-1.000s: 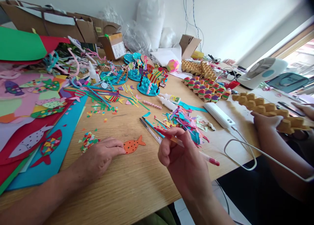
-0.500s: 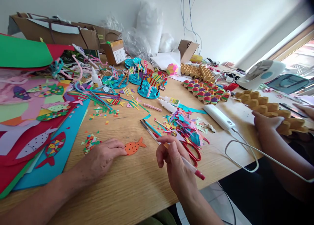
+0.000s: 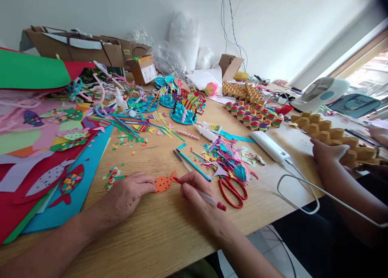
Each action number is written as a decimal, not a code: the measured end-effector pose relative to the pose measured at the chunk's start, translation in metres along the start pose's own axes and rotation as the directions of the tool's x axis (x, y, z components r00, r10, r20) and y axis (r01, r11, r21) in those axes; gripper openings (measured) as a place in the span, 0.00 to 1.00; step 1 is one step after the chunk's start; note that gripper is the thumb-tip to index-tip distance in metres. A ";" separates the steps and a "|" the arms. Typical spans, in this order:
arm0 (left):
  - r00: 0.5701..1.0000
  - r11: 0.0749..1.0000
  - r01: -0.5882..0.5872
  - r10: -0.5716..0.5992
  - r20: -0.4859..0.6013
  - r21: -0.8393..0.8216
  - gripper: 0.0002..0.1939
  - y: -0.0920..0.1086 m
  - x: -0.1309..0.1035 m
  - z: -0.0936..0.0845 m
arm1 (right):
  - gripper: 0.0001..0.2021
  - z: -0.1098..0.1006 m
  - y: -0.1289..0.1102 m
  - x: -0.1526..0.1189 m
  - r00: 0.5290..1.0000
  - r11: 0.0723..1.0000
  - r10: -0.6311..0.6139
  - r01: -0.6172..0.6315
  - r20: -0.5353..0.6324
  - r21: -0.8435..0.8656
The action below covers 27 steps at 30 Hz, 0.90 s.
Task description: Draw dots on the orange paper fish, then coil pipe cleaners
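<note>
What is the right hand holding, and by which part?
A red pen, held in the right hand near its red tip end.

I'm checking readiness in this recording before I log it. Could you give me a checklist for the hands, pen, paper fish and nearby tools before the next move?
1. Left hand at the orange paper fish: ok, fingertips at its head end.
2. Red pen in the right hand: ok, tip end at the fish's tail.
3. Pen tip pressed on the paper: cannot tell, too small to see.
4. Red-handled scissors off the fish: ok, they lie to the right of it.
5. Cut paper strips tidied: not ok, they lie in a loose heap.
6. White glue bottle closed: cannot tell.
</note>
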<state>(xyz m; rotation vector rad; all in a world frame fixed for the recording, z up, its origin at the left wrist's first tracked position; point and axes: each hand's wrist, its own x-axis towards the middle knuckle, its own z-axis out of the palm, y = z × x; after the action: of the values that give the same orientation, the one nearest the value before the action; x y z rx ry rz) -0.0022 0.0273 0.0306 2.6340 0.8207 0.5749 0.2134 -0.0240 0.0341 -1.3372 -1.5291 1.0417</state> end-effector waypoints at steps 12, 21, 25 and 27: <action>1.000 0.999 0.026 -0.026 -0.001 -0.018 0.22 0.000 -0.002 0.002 | 0.04 0.017 0.004 0.002 0.997 0.979 -0.078 0.075 -0.007 -0.191; 0.999 0.998 0.038 -0.038 0.006 -0.049 0.24 -0.005 -0.004 0.005 | 0.03 0.019 0.006 0.001 0.977 0.942 -0.194 0.211 0.090 -0.261; 0.998 0.997 0.055 -0.054 0.015 -0.047 0.23 -0.004 -0.003 0.005 | 0.02 0.020 0.008 0.001 0.978 0.940 -0.194 0.209 0.081 -0.271; 0.998 0.997 0.056 -0.056 0.012 -0.044 0.23 -0.003 -0.003 0.005 | 0.02 0.020 0.007 0.001 0.979 0.938 -0.184 0.201 0.088 -0.284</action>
<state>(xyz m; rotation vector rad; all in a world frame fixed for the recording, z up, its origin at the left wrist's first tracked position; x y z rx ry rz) -0.0035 0.0271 0.0247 2.5630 0.8656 0.5577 0.1963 -0.0232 0.0219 -1.3272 -1.8740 0.7597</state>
